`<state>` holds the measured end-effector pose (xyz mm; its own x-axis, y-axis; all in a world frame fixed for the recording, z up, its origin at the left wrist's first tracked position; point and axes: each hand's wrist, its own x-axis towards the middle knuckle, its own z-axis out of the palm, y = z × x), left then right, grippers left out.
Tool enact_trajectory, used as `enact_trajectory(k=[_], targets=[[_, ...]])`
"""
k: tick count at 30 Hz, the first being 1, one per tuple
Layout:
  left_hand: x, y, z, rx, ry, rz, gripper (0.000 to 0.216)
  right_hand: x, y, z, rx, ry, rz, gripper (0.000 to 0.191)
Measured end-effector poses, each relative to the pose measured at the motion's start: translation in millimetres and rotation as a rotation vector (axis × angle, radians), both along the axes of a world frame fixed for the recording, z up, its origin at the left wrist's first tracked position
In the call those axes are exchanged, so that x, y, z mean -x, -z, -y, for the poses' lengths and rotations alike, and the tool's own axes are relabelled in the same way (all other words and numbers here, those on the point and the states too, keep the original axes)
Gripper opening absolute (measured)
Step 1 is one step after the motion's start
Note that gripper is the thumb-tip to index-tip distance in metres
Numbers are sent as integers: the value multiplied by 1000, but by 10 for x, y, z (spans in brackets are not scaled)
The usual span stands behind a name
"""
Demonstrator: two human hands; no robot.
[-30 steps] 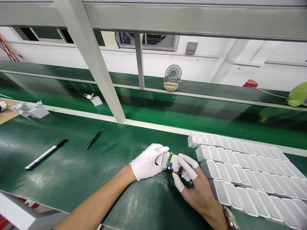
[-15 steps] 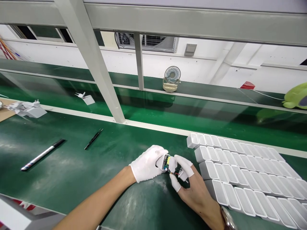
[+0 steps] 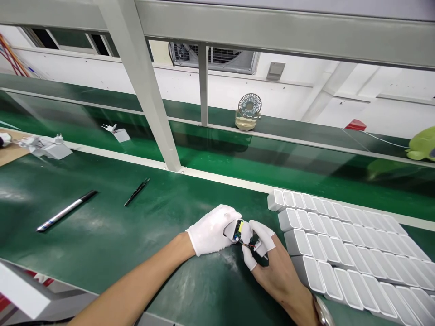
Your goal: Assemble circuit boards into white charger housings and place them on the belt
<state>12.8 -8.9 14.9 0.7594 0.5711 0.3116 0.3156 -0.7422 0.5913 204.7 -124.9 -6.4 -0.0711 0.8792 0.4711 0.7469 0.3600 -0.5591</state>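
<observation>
My left hand (image 3: 215,231), in a white glove, is closed around a small white plastic casing (image 3: 230,230). At the casing's open end sits a circuit board (image 3: 239,230) with a yellow part on it. My right hand (image 3: 272,260) wears white finger cots and pinches the board's other end, where a white part, red wire and a white plug piece (image 3: 261,250) show between the fingers. Both hands meet just above the green bench. How far the board sits inside the casing is hidden by my fingers.
Rows of white open-topped casings (image 3: 312,246) stand close to my right hand. A marker pen (image 3: 66,211) and black tweezers (image 3: 137,192) lie to the left. White plug adapters (image 3: 50,147) are at the far left. A slanted metal post (image 3: 149,99) rises behind; a small fan (image 3: 249,111) stands beyond.
The whole view has shifted slightly, so the bench items appear a little to the right. Both hands keep their hold on the casing and board, with hardly any movement between them.
</observation>
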Motion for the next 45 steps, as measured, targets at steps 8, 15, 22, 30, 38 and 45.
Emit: enact_trajectory(k=[8, 15, 22, 30, 38, 45], targets=[[-29, -127, 5, 66, -2, -48, 13, 4, 16, -11, -50, -6, 64, 66], [-20, -93, 14, 88, -28, -44, 18, -11, -12, -23, -53, -18, 99, 70], [27, 123, 14, 53, -52, 6, 46, -38, -55, -44, -156, -54, 182, 75], [-32, -37, 36, 36, -41, -17, 25, -57, -74, -23, -109, -68, 190, 72], [-42, -105, 67, 48, -67, -46, 21, -47, -67, -12, -106, -97, 202, 73], [-32, -127, 59, 114, -65, -64, 21, -64, 16, -11, -30, -63, 137, 72]])
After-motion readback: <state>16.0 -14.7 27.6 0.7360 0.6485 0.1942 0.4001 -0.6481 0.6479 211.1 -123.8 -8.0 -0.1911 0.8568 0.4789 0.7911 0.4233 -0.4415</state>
